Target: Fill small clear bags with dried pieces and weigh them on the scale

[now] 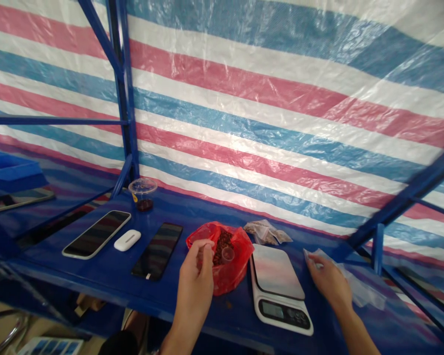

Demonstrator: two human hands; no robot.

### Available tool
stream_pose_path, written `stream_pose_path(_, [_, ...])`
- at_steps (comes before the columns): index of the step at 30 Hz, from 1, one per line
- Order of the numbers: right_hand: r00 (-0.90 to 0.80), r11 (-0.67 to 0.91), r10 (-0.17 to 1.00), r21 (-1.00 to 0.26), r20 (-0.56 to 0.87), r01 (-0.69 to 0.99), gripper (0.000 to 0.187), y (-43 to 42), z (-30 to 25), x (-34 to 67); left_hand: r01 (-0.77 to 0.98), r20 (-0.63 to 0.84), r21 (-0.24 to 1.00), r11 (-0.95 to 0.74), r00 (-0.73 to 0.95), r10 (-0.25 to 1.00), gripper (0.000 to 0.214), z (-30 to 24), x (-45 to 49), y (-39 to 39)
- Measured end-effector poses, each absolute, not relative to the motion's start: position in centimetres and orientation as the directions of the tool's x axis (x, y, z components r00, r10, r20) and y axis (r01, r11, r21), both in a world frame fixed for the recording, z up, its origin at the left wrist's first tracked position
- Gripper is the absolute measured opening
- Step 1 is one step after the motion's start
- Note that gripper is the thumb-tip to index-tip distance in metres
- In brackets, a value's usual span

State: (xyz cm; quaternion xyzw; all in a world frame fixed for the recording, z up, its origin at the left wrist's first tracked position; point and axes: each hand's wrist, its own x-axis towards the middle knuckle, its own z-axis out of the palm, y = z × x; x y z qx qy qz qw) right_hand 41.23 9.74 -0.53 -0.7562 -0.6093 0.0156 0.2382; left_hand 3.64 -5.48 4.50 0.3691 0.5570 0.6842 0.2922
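My left hand [197,278] is closed in a pinch in front of a red plastic bag [240,256]; what sits between thumb and forefinger, if anything, is hidden. The bag stands open, with small brown bean-like pieces [224,240] inside and a small clear cup [227,255] lying on them. At the right, my right hand [329,281] has its fingers closed on thin clear plastic bags [362,291] on the table. Between the hands sits a white digital kitchen scale [279,276], its plate bare. Behind it lie filled clear sachets [266,231].
On the blue table [114,281] to the left are a black phone [158,251], a white earbud case [127,240], a white-edged phone [96,234] and a clear cup with dark liquid [143,195]. Blue metal posts [128,108] and a striped sheet [262,113] bound the back.
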Motion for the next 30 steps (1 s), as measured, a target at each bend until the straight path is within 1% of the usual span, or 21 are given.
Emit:
stream_pose_path(2, [0.304,-0.191,0.927,-0.42,0.22,0.887,0.051,9.8,-0.5,41.4,0.023,0.183,0.978,-0.206,-0.56,0.808,0.038,4.6,3.5,-5.5])
stream_pose_path(4, [0.329,-0.198,0.916,-0.453,0.23,0.869,0.052,9.9,-0.1,41.3,0.019,0.18,0.979,-0.204,-0.558,0.81,0.039,4.6,3.6,-5.4])
stream_pose_path(6, [0.307,-0.17,0.921,-0.464,0.238,0.869,0.054,10.1,0.1,41.1,0.007,0.17,0.98,-0.198,-0.543,0.823,0.039,4.5,3.8,-5.3])
stream_pose_path(9, [0.272,-0.161,0.942,-0.445,0.198,0.881,0.058,10.2,-0.2,40.8,0.016,0.161,0.984,-0.179,-0.521,0.838,0.038,4.4,4.2,-5.3])
stream_pose_path(12, [0.301,-0.194,0.938,-0.457,0.174,0.868,0.055,10.2,-0.7,40.8,0.023,0.156,0.986,-0.167,-0.509,0.847,0.038,4.3,4.4,-5.2])
stream_pose_path(15, [0.309,-0.189,0.933,-0.481,0.184,0.856,0.049,10.2,-0.8,40.9,0.022,0.158,0.985,-0.17,-0.507,0.847,0.038,4.3,4.3,-5.1])
stream_pose_path(18, [0.326,-0.194,0.92,-0.47,0.219,0.861,0.048,9.8,-0.4,41.1,0.016,0.153,0.985,-0.169,-0.518,0.842,0.041,4.3,4.2,-5.1])
stream_pose_path(22, [0.363,-0.25,0.908,-0.426,0.208,0.87,0.048,9.0,0.9,41.1,0.015,0.148,0.986,-0.165,-0.524,0.839,0.045,4.4,4.2,-5.2])
stream_pose_path(25, [0.37,-0.253,0.901,-0.42,0.226,0.871,0.048,8.5,1.9,41.2,0.032,0.162,0.985,-0.171,-0.524,0.836,0.044,4.4,4.2,-5.3])
stream_pose_path(28, [0.39,-0.241,0.891,-0.486,0.233,0.84,0.051,8.1,2.9,41.3,0.036,0.163,0.985,-0.169,-0.518,0.84,0.041,4.4,4.2,-5.3])
stream_pose_path(30, [0.424,-0.235,0.884,-0.596,0.198,0.768,0.055,7.9,3.5,41.6,0.031,0.158,0.986,-0.166,-0.515,0.842,0.039,4.3,4.2,-5.3])
